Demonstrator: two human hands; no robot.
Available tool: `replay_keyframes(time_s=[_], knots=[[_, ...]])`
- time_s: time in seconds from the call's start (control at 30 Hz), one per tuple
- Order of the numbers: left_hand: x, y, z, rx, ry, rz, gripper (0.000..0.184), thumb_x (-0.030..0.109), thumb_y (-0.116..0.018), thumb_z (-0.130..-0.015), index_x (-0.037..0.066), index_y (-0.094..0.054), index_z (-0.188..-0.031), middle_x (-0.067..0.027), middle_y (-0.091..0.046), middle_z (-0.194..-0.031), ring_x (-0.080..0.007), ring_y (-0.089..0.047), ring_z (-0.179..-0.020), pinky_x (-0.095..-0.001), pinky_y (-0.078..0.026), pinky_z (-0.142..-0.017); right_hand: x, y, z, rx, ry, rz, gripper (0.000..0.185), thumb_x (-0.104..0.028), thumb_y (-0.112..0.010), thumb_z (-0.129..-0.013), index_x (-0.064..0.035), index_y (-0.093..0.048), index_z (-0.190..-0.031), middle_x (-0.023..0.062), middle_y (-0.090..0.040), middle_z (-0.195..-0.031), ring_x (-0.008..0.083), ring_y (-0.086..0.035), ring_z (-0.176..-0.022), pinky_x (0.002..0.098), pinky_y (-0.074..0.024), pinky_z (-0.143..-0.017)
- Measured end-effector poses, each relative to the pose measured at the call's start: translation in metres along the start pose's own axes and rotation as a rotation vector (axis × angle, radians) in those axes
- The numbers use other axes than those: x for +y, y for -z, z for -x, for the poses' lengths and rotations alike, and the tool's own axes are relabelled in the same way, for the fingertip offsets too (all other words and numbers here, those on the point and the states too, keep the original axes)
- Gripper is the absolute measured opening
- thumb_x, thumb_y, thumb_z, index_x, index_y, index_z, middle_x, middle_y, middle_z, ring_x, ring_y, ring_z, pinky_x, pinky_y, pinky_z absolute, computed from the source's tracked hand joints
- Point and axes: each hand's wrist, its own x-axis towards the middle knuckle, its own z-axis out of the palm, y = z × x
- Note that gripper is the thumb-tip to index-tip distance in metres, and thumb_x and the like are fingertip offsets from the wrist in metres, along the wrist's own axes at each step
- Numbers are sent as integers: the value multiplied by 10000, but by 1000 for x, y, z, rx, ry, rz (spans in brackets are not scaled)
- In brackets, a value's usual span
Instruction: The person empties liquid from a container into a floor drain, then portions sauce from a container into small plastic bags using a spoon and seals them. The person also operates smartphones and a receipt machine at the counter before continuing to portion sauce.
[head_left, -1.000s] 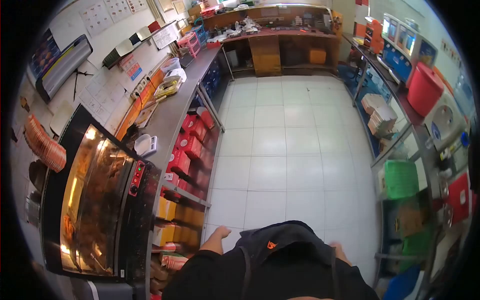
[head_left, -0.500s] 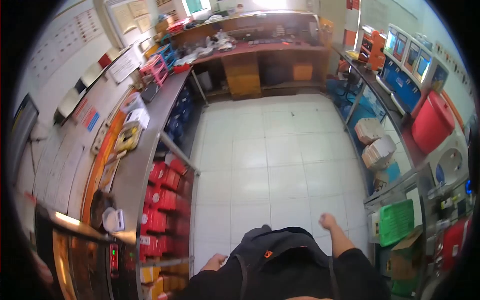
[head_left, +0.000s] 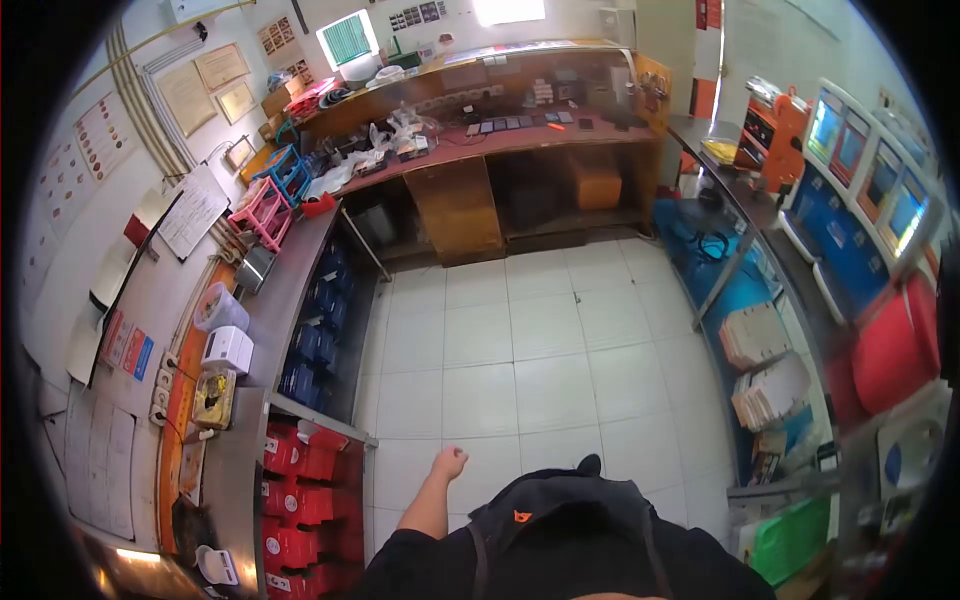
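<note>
My left hand (head_left: 452, 462) hangs in front of my body on the left, over the tiled floor (head_left: 478, 395). Its fingers are curled closed, and nothing shows in them. It touches nothing; the nearest things are the stacked red boxes (head_left: 298, 502) under the left counter. My right hand is out of sight, with only the dark sleeve (head_left: 700, 550) showing on that side. A dark apron (head_left: 575, 510) with a small orange mark covers my front.
On the left steel counter (head_left: 282, 270) stand a white device (head_left: 228, 348) and a yellow tray (head_left: 213, 398). A wooden desk (head_left: 455, 205) spans the far end. To the right are a shelf with stacked cartons (head_left: 770, 390), a red bin (head_left: 897, 345) and a green crate (head_left: 790, 540).
My view has moved forward, and the counters have slid nearer. My left arm has swung forward; my right hand, earlier visible in front, has gone out of view.
</note>
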Motion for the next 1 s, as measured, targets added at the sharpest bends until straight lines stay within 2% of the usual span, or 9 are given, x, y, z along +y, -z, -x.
replay_keyframes(time_s=[0.03,0.1,0.2,0.37,0.63,0.8,0.83,0.97,1.0], knots=[[0,-11,-7,-25,41,-23,425,414,-693,-808,65,-695,-1053,-165,-698,-1026,-313,-658,-984,-402,-516,-871,5,40,-44,-1,48,38,313,-306,-640,-777,-75,-723,-972,196,-693,-945,374,-655,-873,432,-489,-787],[-3,-29,-18,-231,95,-115,443,443,-651,-819,55,-705,-1026,-192,-687,-1061,-356,-632,-1044,-429,-498,-913,-6,145,-195,-115,-393,242,402,-357,-551,-852,-96,-689,-1126,161,-644,-1201,335,-612,-1112,437,-492,-954],[-1,-40,-27,-516,282,-257,482,467,-635,-823,60,-705,-1071,-204,-665,-1138,-365,-609,-1109,-449,-476,-950,-51,306,-310,440,-307,-45,399,-355,-687,-792,-79,-684,-1080,167,-684,-1082,358,-634,-1033,439,-515,-897],[20,-22,-108,-628,563,-168,485,457,-594,-856,55,-685,-1112,-211,-637,-1189,-364,-581,-1152,-453,-458,-978,-142,511,-461,504,-182,-177,392,-269,-711,-780,-62,-656,-1109,162,-693,-1049,322,-649,-1012,421,-521,-884],[99,59,-413,-488,293,-249,493,442,-528,-909,48,-652,-1177,-221,-592,-1271,-362,-537,-1220,-461,-429,-1025,-148,546,-566,285,-309,-155,385,-295,-712,-761,-62,-689,-1066,181,-693,-1051,328,-646,-1035,392,-509,-912],[252,171,-614,-119,109,-86,504,399,-661,-835,70,-615,-1215,-185,-661,-1158,-342,-619,-1098,-424,-494,-947,-84,540,-577,-86,-592,-97,366,-241,-688,-771,-44,-701,-1079,164,-703,-1066,329,-666,-981,405,-518,-886],[285,192,-644,-76,71,-58,476,386,-663,-838,61,-625,-1184,-183,-670,-1130,-340,-627,-1074,-426,-500,-929,-62,552,-570,-234,-408,-105,381,-259,-677,-785,-35,-696,-1093,167,-696,-1090,341,-665,-978,413,-517,-883],[364,223,-751,128,-53,134,366,323,-665,-861,34,-649,-1086,-181,-690,-1043,-333,-653,-993,-418,-520,-869,-19,597,-619,-71,-437,-95,394,-307,-635,-823,-45,-703,-1109,188,-678,-1121,364,-661,-978,437,-517,-880],[384,224,-782,160,-26,200,334,293,-665,-866,31,-653,-1074,-176,-694,-1023,-317,-661,-974,-406,-523,-860,1,641,-712,-168,-497,198,365,-332,-636,-821,-43,-729,-1025,171,-684,-1111,361,-657,-1000,443,-518,-883]])
